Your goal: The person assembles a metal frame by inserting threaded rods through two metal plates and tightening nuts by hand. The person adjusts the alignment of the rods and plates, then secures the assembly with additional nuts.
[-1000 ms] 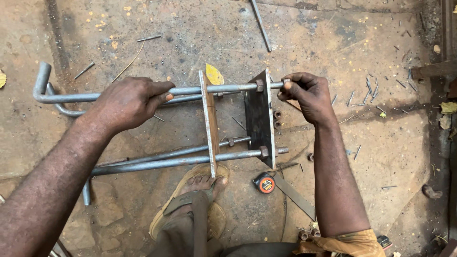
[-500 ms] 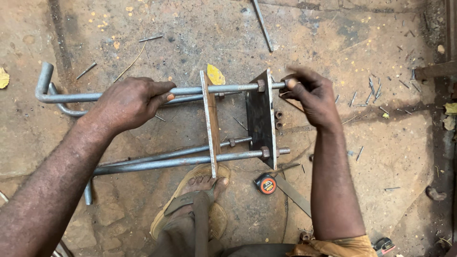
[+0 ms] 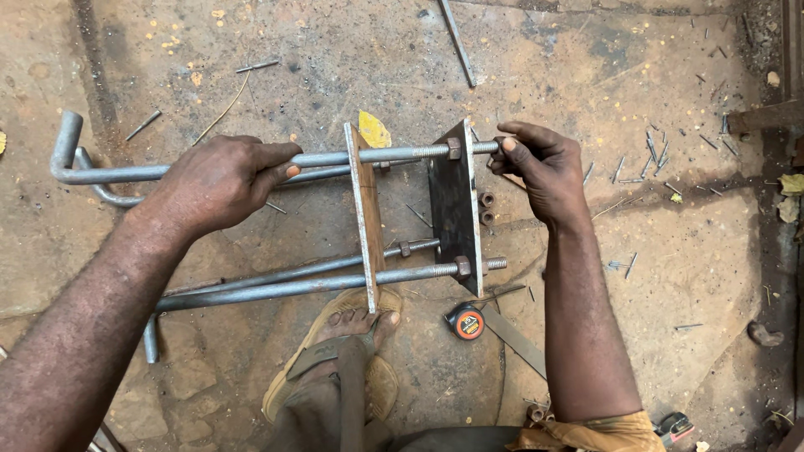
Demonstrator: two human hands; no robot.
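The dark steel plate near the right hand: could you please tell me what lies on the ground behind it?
Beside the dark steel plate, two loose nuts lie on the concrete floor. Whatever lies directly beneath the plate is covered. The right hand pinches the upper rod's threaded end.

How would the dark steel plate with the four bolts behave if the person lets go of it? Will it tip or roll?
The dark steel plate stands on its edge, so it could tip. However, the long hooked anchor bolts pass through it and a second plate, which probably brace it. The assembly looks stiff and heavy. Both the left hand and right hand grip the top bolt.
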